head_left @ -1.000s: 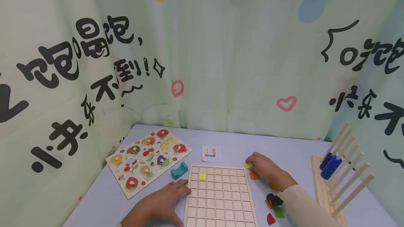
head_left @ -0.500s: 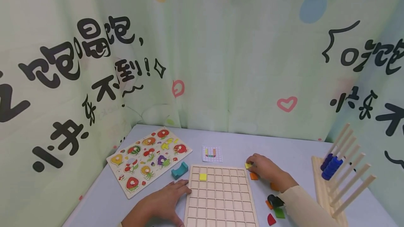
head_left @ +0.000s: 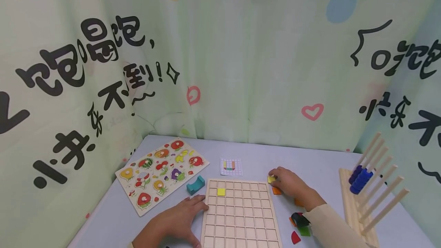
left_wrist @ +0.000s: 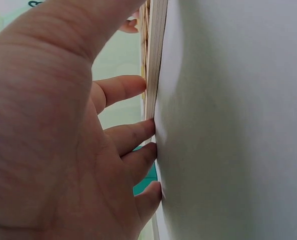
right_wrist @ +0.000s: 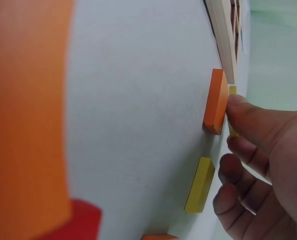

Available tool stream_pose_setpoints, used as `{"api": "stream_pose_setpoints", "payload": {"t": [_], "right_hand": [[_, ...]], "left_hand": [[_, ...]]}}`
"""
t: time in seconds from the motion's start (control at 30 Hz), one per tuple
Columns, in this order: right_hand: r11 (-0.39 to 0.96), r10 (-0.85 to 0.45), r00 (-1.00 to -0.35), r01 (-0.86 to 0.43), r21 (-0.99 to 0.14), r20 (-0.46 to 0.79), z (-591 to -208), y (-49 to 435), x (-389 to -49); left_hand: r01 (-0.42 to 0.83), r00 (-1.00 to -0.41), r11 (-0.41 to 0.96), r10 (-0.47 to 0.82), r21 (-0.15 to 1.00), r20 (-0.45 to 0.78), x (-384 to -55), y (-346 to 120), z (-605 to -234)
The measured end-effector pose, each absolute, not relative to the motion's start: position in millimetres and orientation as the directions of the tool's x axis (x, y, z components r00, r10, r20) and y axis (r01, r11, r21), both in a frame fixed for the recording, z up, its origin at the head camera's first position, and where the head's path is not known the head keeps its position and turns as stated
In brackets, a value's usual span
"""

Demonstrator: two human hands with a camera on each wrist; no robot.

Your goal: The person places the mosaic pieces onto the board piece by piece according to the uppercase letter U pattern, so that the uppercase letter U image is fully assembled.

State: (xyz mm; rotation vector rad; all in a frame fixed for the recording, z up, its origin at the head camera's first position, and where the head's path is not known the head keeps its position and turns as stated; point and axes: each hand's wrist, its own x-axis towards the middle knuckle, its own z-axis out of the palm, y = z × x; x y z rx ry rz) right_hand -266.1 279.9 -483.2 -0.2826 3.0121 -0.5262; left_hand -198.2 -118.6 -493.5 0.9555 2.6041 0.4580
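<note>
In the head view, a wooden grid board [head_left: 241,217] lies at the front with a yellow square block [head_left: 221,191] in its upper left area. My left hand [head_left: 180,217] is spread along the board's left side; in the left wrist view its straight fingers [left_wrist: 128,137] touch the edge. Beyond the board's top right corner, my right hand [head_left: 291,183] pinches a second yellow block [head_left: 271,179] between thumb and finger. The right wrist view shows that block [right_wrist: 232,127] partly hidden by the thumb, beside an orange block [right_wrist: 216,102]. Another yellow block [right_wrist: 200,185] lies below the curled fingers.
A patterned card [head_left: 231,167] lies behind the board. Left are a fruit puzzle [head_left: 162,175] and a teal curved block [head_left: 195,185]. Red [head_left: 295,237], green [head_left: 304,231] and other loose blocks lie by the right forearm. A peg stand [head_left: 365,209] with blue pieces stands far right.
Slightly more of the yellow block shows at my right fingertips. Both hands otherwise stay in place, and the head view shifts only a little.
</note>
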Motion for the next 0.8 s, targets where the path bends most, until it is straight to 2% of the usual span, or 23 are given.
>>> {"api": "stream_pose_setpoints", "payload": {"t": [0.2, 0.8], "right_hand": [[0.929, -0.151, -0.987, -0.125, -0.348, -0.049, -480, 281, -267], [0.901, -0.199, -0.979, -0.167, -0.4, -0.039, -475, 262, -255]], "left_hand": [[0.552, -0.727, 0.732, 0.657, 0.398, -0.199, -199, -117, -493], [0.564, -0.719, 0.727, 0.666, 0.392, -0.201, -198, -118, -494]]}}
